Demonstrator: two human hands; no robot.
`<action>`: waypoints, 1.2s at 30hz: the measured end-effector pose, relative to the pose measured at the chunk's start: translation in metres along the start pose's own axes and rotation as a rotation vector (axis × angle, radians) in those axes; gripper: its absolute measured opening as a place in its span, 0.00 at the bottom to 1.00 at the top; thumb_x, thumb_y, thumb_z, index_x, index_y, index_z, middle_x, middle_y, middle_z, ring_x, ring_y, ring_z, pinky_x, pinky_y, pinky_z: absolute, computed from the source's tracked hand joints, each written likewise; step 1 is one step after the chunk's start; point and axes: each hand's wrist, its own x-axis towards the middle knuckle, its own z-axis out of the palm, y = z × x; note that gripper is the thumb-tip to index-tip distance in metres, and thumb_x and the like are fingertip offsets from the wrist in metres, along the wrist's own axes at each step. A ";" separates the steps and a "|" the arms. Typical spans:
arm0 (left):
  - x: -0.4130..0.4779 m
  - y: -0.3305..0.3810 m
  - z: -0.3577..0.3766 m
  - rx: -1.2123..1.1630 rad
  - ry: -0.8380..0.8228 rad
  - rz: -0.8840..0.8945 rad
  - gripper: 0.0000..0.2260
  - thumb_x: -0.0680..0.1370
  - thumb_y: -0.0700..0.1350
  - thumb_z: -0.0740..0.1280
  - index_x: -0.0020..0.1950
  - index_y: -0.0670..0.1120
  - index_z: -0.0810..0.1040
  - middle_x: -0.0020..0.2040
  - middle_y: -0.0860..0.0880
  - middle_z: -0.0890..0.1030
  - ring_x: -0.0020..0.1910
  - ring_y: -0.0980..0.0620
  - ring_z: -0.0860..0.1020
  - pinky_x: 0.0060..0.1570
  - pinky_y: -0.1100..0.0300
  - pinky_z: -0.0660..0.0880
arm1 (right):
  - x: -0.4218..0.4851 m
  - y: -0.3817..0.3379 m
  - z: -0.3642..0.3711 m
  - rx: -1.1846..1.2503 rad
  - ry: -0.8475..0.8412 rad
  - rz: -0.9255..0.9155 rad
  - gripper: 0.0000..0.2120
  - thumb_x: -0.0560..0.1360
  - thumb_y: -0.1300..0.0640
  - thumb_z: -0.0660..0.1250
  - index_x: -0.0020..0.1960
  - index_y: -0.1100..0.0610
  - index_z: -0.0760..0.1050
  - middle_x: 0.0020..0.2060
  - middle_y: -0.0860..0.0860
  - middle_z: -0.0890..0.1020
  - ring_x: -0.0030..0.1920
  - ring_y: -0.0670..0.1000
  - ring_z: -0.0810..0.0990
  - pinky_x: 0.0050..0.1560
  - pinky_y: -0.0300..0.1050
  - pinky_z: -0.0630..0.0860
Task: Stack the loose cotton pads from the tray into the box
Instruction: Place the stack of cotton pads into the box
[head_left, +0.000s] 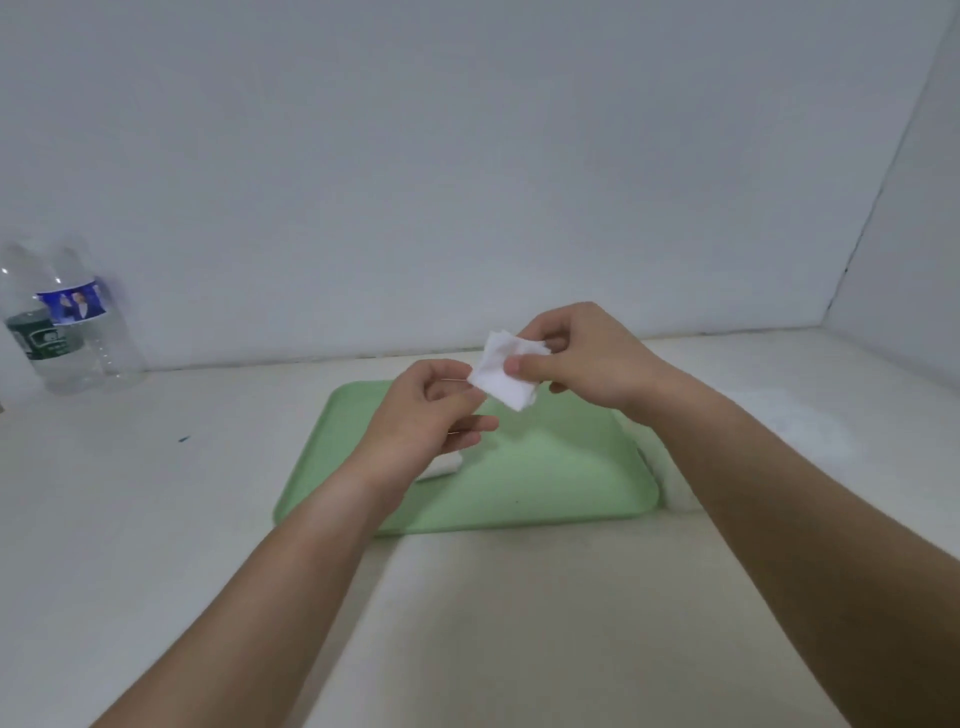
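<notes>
Head view: both hands were raised above the green tray (545, 467), well clear of it. Right hand (587, 358) pinched a small stack of white square cotton pads (506, 371), thumb pressed on the near face, fingers behind the far edge. Pads stuck out left and down from that pinch, tilted. Left hand (426, 415) touched the pads' left corner with thumb and fingertips, loosely curled; firm hold or just contact, couldn't tell. One more white pad (441, 467) lay on the tray, mostly hidden under the left wrist. Two clear water bottles (67, 327) stood far left of the tray by the wall. Box not seen.
</notes>
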 end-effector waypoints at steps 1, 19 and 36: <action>-0.003 0.002 0.008 0.032 -0.017 -0.012 0.12 0.80 0.41 0.69 0.63 0.43 0.75 0.57 0.44 0.83 0.49 0.46 0.87 0.50 0.55 0.82 | -0.005 0.001 -0.015 0.012 0.012 0.023 0.05 0.73 0.57 0.75 0.46 0.57 0.83 0.37 0.53 0.84 0.39 0.47 0.81 0.42 0.45 0.77; 0.034 0.012 0.216 1.061 -0.438 0.147 0.42 0.71 0.67 0.73 0.78 0.52 0.64 0.76 0.51 0.69 0.73 0.47 0.69 0.72 0.49 0.65 | -0.109 0.103 -0.200 -0.087 0.286 0.270 0.06 0.71 0.65 0.70 0.47 0.58 0.79 0.40 0.51 0.80 0.41 0.51 0.77 0.46 0.47 0.76; 0.074 0.003 0.270 1.358 -0.427 0.137 0.36 0.65 0.76 0.67 0.61 0.52 0.76 0.56 0.54 0.80 0.54 0.50 0.79 0.56 0.50 0.75 | -0.120 0.132 -0.219 -0.011 0.289 0.254 0.04 0.73 0.64 0.68 0.47 0.59 0.78 0.36 0.47 0.80 0.41 0.49 0.79 0.51 0.52 0.81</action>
